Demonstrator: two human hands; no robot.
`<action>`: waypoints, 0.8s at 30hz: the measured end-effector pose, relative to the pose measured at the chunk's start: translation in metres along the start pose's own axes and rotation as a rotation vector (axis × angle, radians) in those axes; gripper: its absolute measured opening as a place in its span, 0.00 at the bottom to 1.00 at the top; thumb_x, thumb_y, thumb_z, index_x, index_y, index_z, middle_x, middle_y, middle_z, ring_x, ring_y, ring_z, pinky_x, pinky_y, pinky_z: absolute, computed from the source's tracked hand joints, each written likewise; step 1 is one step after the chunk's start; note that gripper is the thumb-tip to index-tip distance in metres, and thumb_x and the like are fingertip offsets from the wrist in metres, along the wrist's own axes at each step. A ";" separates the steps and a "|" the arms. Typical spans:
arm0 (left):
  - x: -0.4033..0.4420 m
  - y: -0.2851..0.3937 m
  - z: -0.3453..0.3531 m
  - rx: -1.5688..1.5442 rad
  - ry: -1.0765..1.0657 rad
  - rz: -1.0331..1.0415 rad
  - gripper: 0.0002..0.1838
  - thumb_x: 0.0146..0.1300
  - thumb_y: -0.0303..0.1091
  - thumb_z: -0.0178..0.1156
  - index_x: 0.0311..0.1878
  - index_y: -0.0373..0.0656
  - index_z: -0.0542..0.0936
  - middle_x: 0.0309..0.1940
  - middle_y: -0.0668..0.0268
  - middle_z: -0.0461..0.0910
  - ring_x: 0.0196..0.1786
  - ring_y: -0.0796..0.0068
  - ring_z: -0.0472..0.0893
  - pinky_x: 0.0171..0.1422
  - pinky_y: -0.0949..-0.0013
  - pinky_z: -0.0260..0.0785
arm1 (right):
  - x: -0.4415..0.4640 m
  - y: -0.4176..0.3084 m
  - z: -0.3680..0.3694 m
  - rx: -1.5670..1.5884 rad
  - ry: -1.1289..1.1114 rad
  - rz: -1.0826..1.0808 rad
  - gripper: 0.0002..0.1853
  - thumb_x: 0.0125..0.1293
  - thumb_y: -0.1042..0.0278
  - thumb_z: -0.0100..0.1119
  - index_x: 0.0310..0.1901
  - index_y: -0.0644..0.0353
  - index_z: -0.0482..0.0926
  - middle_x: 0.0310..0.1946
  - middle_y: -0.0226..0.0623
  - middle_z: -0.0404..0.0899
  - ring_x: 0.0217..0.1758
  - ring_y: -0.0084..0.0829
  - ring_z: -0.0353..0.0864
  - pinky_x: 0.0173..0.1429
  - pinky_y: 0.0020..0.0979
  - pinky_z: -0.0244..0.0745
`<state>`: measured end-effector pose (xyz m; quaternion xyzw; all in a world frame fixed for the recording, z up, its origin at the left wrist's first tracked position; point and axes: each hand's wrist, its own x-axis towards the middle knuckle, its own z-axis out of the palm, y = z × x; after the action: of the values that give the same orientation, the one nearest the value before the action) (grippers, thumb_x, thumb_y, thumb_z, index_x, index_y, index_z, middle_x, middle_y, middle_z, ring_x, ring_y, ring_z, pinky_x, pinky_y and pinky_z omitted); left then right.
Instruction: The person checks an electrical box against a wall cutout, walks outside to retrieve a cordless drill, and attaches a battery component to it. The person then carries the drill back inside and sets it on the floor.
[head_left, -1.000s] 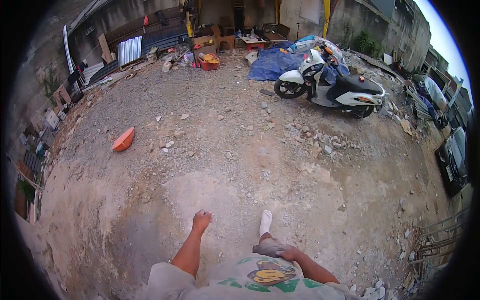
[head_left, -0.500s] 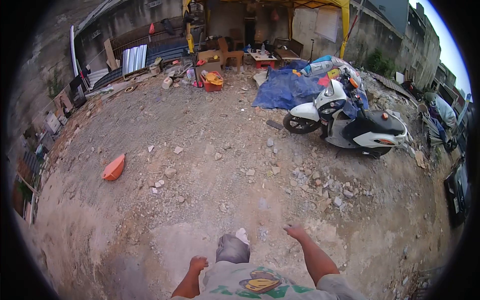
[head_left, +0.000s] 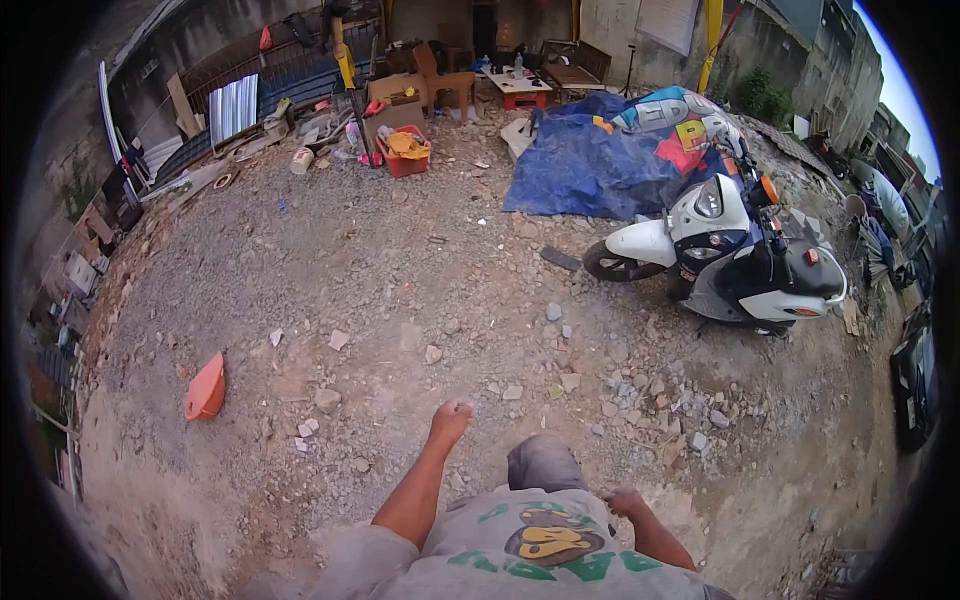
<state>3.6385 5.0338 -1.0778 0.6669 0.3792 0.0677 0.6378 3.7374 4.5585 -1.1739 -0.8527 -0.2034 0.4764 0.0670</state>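
My left hand [head_left: 452, 422] swings out in front of my body above the gravel, its fingers curled closed and nothing visible in them. Lower and to the right, my right hand [head_left: 626, 502] hangs beside my raised knee [head_left: 545, 463]; its fingers look blurred and partly turned away. Neither hand touches anything I can see. Rubble ground [head_left: 400, 300] spreads ahead, with loose stones scattered over it. An orange plastic piece with a pointed top [head_left: 207, 388] lies on the ground to the left.
A white and black scooter [head_left: 720, 250] is parked at right, before a blue tarp [head_left: 580, 165]. Farther back are a red crate [head_left: 408, 165], a brown chair [head_left: 440, 85] and a low table [head_left: 515, 80]. Broken stones [head_left: 660, 400] lie right of centre. A dark vehicle [head_left: 915, 385] shows at far right.
My left hand has swung forward and up, while my right hand has dropped back. The other knee is now forward. The scooter, crate and orange piece appear slightly nearer as my view advances.
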 end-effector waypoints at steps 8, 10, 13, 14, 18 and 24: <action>0.188 0.015 -0.024 -0.220 -0.004 -0.102 0.15 0.63 0.34 0.58 0.46 0.32 0.78 0.34 0.61 0.81 0.34 0.74 0.81 0.41 0.72 0.76 | 0.197 -0.054 -0.175 -0.176 0.005 -0.111 0.21 0.61 0.47 0.53 0.34 0.60 0.82 0.26 0.39 0.83 0.27 0.32 0.82 0.33 0.37 0.77; 0.219 0.021 -0.054 -0.120 0.056 -0.303 0.15 0.63 0.35 0.58 0.45 0.32 0.79 0.31 0.61 0.81 0.32 0.74 0.81 0.37 0.73 0.75 | 0.246 -0.092 -0.256 -0.341 0.084 -0.203 0.20 0.61 0.49 0.52 0.32 0.60 0.82 0.27 0.40 0.83 0.28 0.33 0.83 0.34 0.38 0.77; 0.279 0.019 -0.115 -0.205 0.252 -0.339 0.14 0.62 0.35 0.58 0.42 0.33 0.79 0.28 0.62 0.81 0.29 0.73 0.81 0.30 0.73 0.71 | 0.349 -0.197 -0.376 -0.485 0.153 -0.163 0.17 0.58 0.54 0.50 0.32 0.59 0.83 0.35 0.44 0.84 0.37 0.40 0.84 0.44 0.42 0.77; 0.296 0.009 -0.137 -0.241 0.294 -0.295 0.14 0.62 0.36 0.58 0.44 0.35 0.78 0.30 0.60 0.82 0.30 0.72 0.82 0.30 0.72 0.71 | 0.349 -0.258 -0.420 -0.077 0.356 -0.058 0.10 0.58 0.59 0.57 0.32 0.54 0.82 0.32 0.43 0.83 0.37 0.40 0.84 0.39 0.41 0.77; 0.374 0.018 -0.185 -0.403 0.539 -0.333 0.14 0.63 0.37 0.56 0.47 0.37 0.76 0.34 0.58 0.83 0.31 0.68 0.83 0.31 0.70 0.71 | 0.395 -0.447 -0.564 0.138 0.574 -0.472 0.18 0.60 0.54 0.55 0.41 0.60 0.82 0.42 0.48 0.81 0.48 0.42 0.81 0.53 0.36 0.72; 0.542 0.038 -0.189 -0.488 0.441 -0.568 0.14 0.63 0.34 0.53 0.48 0.38 0.76 0.33 0.58 0.82 0.34 0.67 0.83 0.33 0.67 0.72 | 0.459 -0.607 -0.664 0.180 0.443 -0.624 0.18 0.59 0.55 0.56 0.41 0.61 0.82 0.41 0.46 0.82 0.47 0.46 0.80 0.52 0.39 0.73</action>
<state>3.9274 5.5096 -1.2232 0.3352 0.6478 0.1181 0.6738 4.3360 5.3510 -0.9901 -0.8227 -0.3911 0.2536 0.3255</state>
